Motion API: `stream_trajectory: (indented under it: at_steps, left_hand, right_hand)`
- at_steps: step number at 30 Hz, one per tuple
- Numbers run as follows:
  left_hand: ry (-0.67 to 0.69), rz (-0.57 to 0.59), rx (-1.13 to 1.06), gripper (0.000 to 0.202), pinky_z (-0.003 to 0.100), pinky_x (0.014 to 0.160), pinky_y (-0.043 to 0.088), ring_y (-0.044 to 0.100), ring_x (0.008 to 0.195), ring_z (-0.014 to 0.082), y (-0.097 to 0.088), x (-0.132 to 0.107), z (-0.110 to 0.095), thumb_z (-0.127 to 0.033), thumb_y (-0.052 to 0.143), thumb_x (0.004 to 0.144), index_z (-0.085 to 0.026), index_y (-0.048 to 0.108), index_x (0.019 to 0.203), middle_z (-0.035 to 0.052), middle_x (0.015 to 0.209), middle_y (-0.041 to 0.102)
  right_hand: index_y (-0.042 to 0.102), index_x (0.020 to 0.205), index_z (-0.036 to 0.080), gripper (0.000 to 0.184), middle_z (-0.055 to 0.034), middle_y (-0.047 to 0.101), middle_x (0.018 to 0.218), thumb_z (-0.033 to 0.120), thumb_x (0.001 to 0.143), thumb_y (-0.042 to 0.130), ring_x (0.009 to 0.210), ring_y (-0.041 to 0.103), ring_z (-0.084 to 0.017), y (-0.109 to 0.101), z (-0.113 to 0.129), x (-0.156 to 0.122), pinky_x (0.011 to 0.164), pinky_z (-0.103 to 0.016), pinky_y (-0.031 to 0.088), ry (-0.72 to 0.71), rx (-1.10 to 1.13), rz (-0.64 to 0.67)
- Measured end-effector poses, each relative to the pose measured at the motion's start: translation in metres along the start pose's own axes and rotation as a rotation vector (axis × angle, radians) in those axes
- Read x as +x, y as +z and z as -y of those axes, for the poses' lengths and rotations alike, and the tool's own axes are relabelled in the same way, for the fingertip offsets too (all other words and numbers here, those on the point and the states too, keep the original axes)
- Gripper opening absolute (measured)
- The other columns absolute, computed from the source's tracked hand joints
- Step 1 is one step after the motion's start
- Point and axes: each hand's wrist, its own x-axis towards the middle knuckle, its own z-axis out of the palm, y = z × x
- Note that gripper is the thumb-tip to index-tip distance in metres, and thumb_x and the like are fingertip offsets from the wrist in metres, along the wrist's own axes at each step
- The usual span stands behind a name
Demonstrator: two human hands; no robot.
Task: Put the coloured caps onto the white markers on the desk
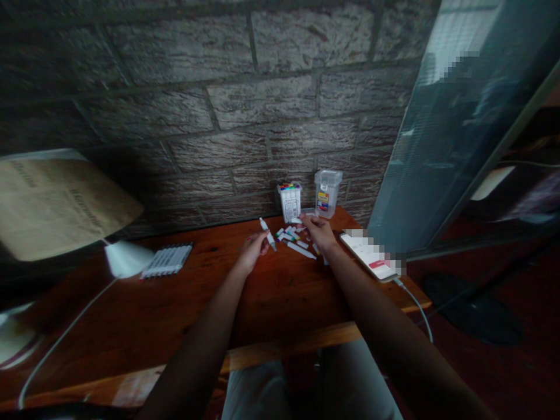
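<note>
My left hand (254, 249) is closed around a white marker (268, 233), held tilted above the table with its grey tip pointing down. My right hand (318, 232) is closed too, its fingertips pinching a small white piece (296, 221) that looks like a marker cap. Between the hands lie several short white caps (289, 236) with coloured ends, along with a white marker (301, 251). Just behind them stands a clear box of markers (290, 203) with coloured ends up. A transparent container (328, 194) with a yellow and blue label is to its right.
A row of several markers (167, 260) lies at the left, near a lamp (65, 204) with a paper-like shade. On the right rests a lit tablet or phone (371, 256) with a white cable (417, 303). A brick wall (245, 116) borders the wooden table (196, 309).
</note>
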Motion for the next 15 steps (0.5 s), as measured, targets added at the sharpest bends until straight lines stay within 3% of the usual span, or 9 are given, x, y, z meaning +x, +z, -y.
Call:
stream_trajectory:
  at_steps: [3, 7, 15]
  left_hand:
    - [-0.005, -0.003, 0.003, 0.040, 0.020, 0.041, 0.023, 0.038, 0.040, 0.0053, -0.0003, 0.0006, 0.0006, -0.049, 0.073, 0.068, -0.016, 0.053, 0.056, -0.0028, 0.048, 0.049]
    - [-0.014, -0.009, -0.001, 0.040, 0.020, 0.042, 0.022, 0.037, 0.040, 0.0052, 0.0010, -0.0001, -0.0012, -0.048, 0.073, 0.069, -0.017, 0.053, 0.056, -0.0032, 0.048, 0.048]
    - [-0.014, -0.015, 0.026, 0.044, 0.020, 0.042, 0.022, 0.036, 0.040, 0.0053, 0.0007, -0.0002, -0.0007, -0.056, 0.074, 0.063, -0.017, 0.055, 0.058, -0.0037, 0.048, 0.048]
  right_hand:
    - [0.069, 0.078, 0.015, 0.041, 0.0002, 0.067, 0.066, 0.045, 0.054, 0.084, 0.051, 0.050, -0.007, -0.0001, -0.0004, 0.0011, 0.042, -0.017, 0.030, 0.064, 0.142, 0.031]
    - [0.072, 0.086, 0.016, 0.044, 0.0000, 0.071, 0.071, 0.032, 0.048, 0.087, 0.060, 0.060, -0.010, -0.0001, -0.0025, 0.0025, 0.049, -0.018, 0.039, 0.095, 0.224, 0.073]
    - [0.075, 0.088, 0.017, 0.041, -0.0006, 0.074, 0.074, 0.024, 0.049, 0.088, 0.064, 0.066, -0.013, 0.0032, -0.0020, -0.0043, 0.062, -0.025, 0.051, 0.045, 0.273, 0.209]
